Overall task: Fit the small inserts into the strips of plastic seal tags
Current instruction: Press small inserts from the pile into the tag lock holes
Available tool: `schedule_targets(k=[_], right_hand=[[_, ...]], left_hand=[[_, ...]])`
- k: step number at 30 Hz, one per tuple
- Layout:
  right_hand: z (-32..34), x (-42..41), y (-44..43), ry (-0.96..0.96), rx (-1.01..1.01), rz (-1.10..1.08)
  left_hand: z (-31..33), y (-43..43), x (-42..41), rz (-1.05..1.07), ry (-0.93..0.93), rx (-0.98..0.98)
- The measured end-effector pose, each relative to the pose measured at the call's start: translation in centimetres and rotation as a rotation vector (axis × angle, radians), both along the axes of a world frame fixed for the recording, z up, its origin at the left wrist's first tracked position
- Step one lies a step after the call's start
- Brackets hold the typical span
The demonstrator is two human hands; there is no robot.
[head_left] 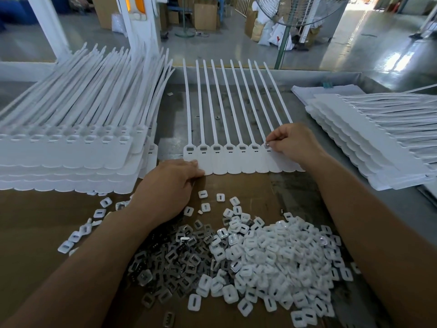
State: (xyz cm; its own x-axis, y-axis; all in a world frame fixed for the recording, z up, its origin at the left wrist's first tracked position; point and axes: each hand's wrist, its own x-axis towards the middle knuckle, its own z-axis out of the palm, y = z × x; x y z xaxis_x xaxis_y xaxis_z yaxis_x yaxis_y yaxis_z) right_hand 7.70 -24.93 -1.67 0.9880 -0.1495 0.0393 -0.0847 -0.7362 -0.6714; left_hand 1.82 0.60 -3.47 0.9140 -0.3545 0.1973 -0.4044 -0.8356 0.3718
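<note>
The strip of seal tags (pixel 236 162) lies flat in the middle of the frame. Its flat flags point toward the lower edge and its long thin tails fan out toward the upper edge. The right hand (pixel 293 143) is at the right part of this strip, with curled fingers. Thumb and forefinger pinch a small metal insert (pixel 267 145) directly on the socket of one tag. The six sockets to the left of it look grey inside. The left hand (pixel 170 183) is at the lower left corner of the strip. Its fingers are stretched and close together, and the tips press on the first flag.

Below the hands, in the lower middle of the frame, there are two heaps which touch each other: a heap of grey metal inserts (pixel 170 259) on the left and a heap of white plastic caps (pixel 272 256) on the right. Some caps are scattered further left. The heaps sit on a brown cardboard sheet (pixel 35 221), which lies on a grey metal table (pixel 354 209).

A tall stack of tag strips (pixel 71 150) fills the left of the frame, and another stack (pixel 378 143) lies at the right edge. In the upper part I see a standing fan (pixel 305 10) and cardboard boxes (pixel 204 15) on a shiny floor.
</note>
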Motion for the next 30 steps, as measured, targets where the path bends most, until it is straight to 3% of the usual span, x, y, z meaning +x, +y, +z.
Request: schedule_targets(k=[16,30], right_hand=[[-0.5,1.0,0.5,0.050,-0.084,-0.087],[-0.9,-0.7,-0.5,-0.050,-0.070,-0.004]], left_hand=[[0.1,0.0,-0.1,0.000,-0.002,0.011],[0.1,-0.1,-0.2,-0.011,-0.007,0.008]])
